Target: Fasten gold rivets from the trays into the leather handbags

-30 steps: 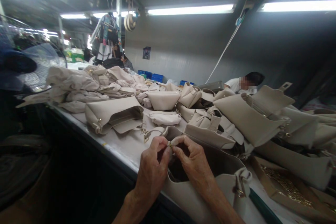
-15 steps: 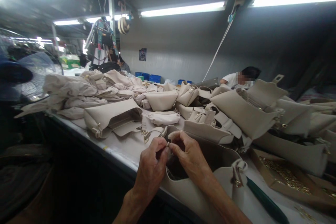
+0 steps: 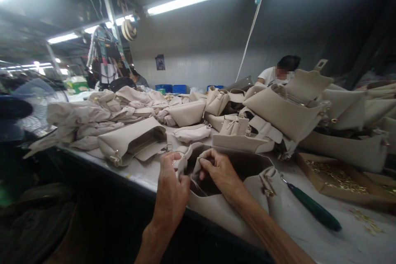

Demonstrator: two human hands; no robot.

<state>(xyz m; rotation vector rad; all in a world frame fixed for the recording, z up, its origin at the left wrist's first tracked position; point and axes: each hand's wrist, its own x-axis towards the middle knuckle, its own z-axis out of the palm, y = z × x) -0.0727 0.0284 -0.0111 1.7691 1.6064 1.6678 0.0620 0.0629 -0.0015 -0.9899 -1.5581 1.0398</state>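
Observation:
A beige handbag (image 3: pixel 216 210) lies at the table's front edge, its dark mouth facing up. My left hand (image 3: pixel 173 181) is closed round its left end, with the thumb near the rim and the fingertips partly hidden behind the bag. Inside the mouth, my right hand (image 3: pixel 218 169) pinches a narrow beige tab (image 3: pixel 196 166) between thumb and fingers. A gold buckle (image 3: pixel 268 192) hangs on a strap at the bag's right end. Right of that lies a tool with a dark green handle (image 3: pixel 314 207) and a thin metal tip.
A cardboard tray (image 3: pixel 312 183) of small gold fittings stands on the right, with loose gold pieces (image 3: pixel 366 219) in front. Another open beige bag (image 3: pixel 123 136) lies at left. Beige bags and cloth pieces are heaped behind; a person (image 3: pixel 278 72) sits beyond them. A fan (image 3: pixel 40 103) stands far left.
My hands, close together at a small metal piece before, have moved apart. The left now grips the bag's end; the right pinches a tab inside. The view has shifted slightly.

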